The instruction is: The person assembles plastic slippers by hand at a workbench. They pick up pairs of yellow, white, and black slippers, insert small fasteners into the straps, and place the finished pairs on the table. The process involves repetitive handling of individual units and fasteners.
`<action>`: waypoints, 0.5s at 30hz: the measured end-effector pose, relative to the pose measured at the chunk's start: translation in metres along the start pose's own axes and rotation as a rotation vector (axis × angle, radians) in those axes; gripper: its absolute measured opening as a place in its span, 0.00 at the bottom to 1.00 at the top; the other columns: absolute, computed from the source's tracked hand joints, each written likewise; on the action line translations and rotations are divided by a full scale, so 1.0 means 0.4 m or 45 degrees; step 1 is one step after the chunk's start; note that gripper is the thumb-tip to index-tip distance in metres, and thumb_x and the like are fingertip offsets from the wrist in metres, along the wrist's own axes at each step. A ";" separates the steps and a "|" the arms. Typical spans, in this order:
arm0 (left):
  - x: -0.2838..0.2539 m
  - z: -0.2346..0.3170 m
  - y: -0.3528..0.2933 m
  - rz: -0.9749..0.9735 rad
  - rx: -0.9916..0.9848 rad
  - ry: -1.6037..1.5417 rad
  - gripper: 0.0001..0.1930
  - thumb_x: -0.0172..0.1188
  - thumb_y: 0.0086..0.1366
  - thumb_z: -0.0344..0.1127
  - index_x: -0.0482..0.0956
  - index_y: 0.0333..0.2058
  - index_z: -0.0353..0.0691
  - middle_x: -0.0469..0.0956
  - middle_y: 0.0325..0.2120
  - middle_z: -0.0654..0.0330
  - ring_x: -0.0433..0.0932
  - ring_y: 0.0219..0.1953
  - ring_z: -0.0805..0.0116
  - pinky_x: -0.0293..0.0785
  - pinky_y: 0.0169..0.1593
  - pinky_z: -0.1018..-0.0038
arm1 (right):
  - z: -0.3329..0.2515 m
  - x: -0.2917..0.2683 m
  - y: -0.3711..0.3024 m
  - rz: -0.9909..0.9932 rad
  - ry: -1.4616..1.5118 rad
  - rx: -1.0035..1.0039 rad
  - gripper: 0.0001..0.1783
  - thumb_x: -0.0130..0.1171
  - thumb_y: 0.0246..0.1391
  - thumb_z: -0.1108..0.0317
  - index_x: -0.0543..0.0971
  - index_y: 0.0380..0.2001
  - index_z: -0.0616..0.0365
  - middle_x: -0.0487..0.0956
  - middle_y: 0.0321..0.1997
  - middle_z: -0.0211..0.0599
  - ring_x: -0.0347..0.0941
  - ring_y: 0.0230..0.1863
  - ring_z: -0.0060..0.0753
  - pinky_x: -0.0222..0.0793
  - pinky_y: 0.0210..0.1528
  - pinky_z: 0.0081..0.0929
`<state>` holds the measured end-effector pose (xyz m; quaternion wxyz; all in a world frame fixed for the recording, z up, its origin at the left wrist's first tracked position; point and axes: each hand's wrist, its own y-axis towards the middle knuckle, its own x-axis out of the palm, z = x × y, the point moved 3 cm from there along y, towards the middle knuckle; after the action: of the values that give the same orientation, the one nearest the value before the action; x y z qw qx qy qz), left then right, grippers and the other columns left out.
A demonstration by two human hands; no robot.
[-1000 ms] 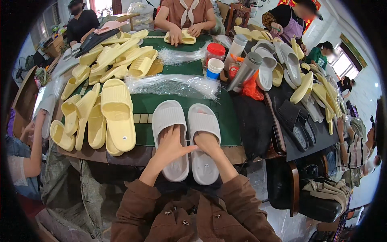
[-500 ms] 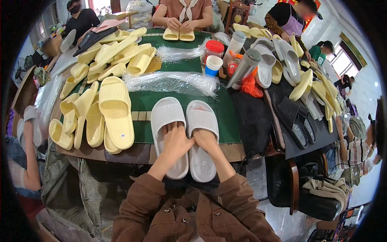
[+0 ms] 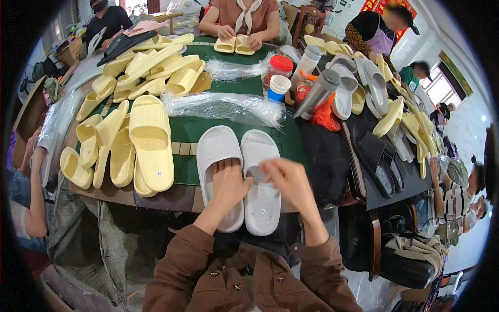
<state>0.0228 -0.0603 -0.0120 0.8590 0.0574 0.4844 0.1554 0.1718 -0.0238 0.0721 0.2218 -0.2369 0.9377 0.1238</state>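
A pair of light grey slide slippers lies side by side at the table's near edge, toes pointing away and heels overhanging it. My left hand (image 3: 227, 183) reaches into the left grey slipper (image 3: 218, 141), its fingers under the ribbed strap and its thumb over the inner side toward the other slipper. Above the right grey slipper (image 3: 262, 213), my right hand (image 3: 289, 182) is raised just below the strap, fingers curled in and somewhat blurred. What its fingertips hold, if anything, does not show.
Yellow slippers (image 3: 150, 125) are heaped at the left. Clear plastic strands (image 3: 228, 108) lie beyond the grey pair, near a paper cup (image 3: 277, 87), a red-lidded jar (image 3: 279, 66) and a steel flask (image 3: 318, 92). Black sandals (image 3: 377, 161) lie right. Across the table a person handles yellow slippers.
My right hand has come out from under the right slipper's strap and lifted over it, moving right. My left hand stays in the left slipper. The view has shifted slightly.
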 end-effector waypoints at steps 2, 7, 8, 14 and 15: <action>0.001 0.002 0.003 0.045 0.009 0.020 0.27 0.61 0.51 0.45 0.74 0.39 0.23 0.74 0.43 0.37 0.71 0.50 0.39 0.60 0.58 0.51 | -0.002 -0.020 0.080 0.184 -0.168 -0.198 0.12 0.54 0.58 0.68 0.80 0.36 0.66 0.80 0.29 0.47 0.78 0.30 0.46 0.72 0.35 0.33; 0.008 0.021 0.013 0.092 0.011 0.031 0.26 0.63 0.49 0.44 0.74 0.40 0.25 0.75 0.42 0.42 0.70 0.50 0.44 0.59 0.58 0.53 | 0.146 0.009 0.263 0.241 -0.767 -0.140 0.18 0.57 0.54 0.56 0.82 0.30 0.63 0.81 0.30 0.50 0.78 0.32 0.54 0.73 0.37 0.44; 0.000 0.021 0.013 0.059 -0.006 0.017 0.27 0.62 0.50 0.44 0.73 0.42 0.24 0.74 0.44 0.40 0.69 0.52 0.43 0.58 0.59 0.52 | 0.150 0.026 0.280 0.185 -0.787 -0.014 0.19 0.58 0.52 0.54 0.83 0.29 0.62 0.81 0.30 0.51 0.78 0.34 0.55 0.73 0.38 0.45; 0.003 0.011 0.010 -0.019 -0.029 0.029 0.31 0.62 0.51 0.46 0.72 0.45 0.23 0.72 0.48 0.40 0.67 0.55 0.43 0.55 0.61 0.54 | 0.164 0.082 0.319 0.071 -0.708 0.125 0.18 0.64 0.45 0.53 0.84 0.27 0.59 0.81 0.29 0.51 0.79 0.35 0.54 0.74 0.39 0.43; 0.003 0.014 0.011 -0.044 -0.031 0.025 0.31 0.62 0.51 0.46 0.72 0.46 0.23 0.72 0.48 0.40 0.66 0.55 0.44 0.55 0.61 0.54 | 0.169 0.084 0.314 0.085 -0.667 0.111 0.17 0.64 0.45 0.55 0.84 0.27 0.60 0.81 0.29 0.50 0.79 0.35 0.53 0.74 0.38 0.42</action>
<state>0.0270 -0.0555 -0.0090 0.8575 0.0371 0.4917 0.1469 0.1066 0.0936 0.0132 0.4626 -0.1560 0.8602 0.1475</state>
